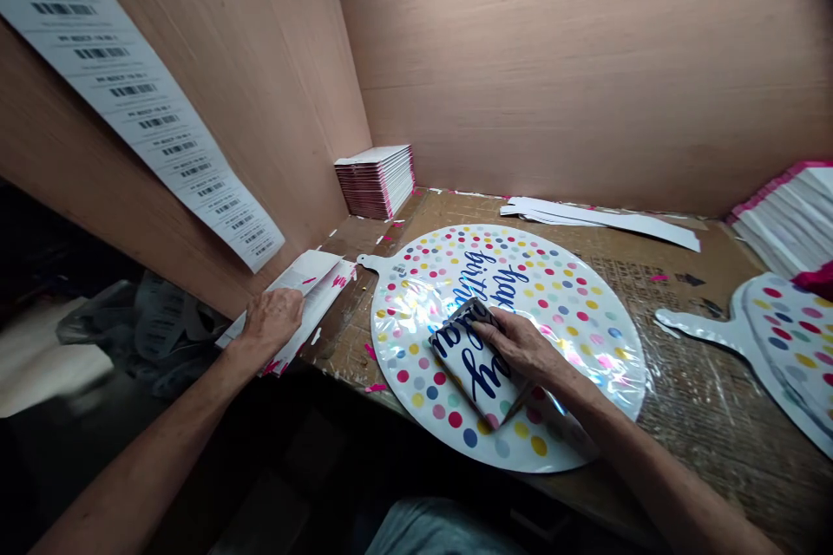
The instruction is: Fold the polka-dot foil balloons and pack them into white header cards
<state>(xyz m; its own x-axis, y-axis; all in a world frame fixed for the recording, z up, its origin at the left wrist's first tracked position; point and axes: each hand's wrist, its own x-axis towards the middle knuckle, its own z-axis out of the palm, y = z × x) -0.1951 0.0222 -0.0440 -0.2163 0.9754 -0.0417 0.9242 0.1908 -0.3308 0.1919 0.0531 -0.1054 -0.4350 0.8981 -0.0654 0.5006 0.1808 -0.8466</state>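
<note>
Flat on the bench lies a round foil balloon (573, 303) with coloured dots and dark blue "happy birthday" lettering, its tail pointing left. Over it, my right hand (521, 347) grips a folded foil balloon (478, 373) with dark lettering, thumb on top. At the bench's left end, my left hand (273, 318) has its fingers curled on a white paper sleeve (318, 273) that lies on other white sleeves with pink marks. Its fingertips are partly hidden.
A strip of barcode labels (162, 121) hangs on the left wooden panel. Pink-edged sleeves stand in a stack (376, 182) in the corner. White paper strips (599, 218) lie along the back. To the right are another dotted foil balloon (781, 338) and a pink-edged stack (790, 217).
</note>
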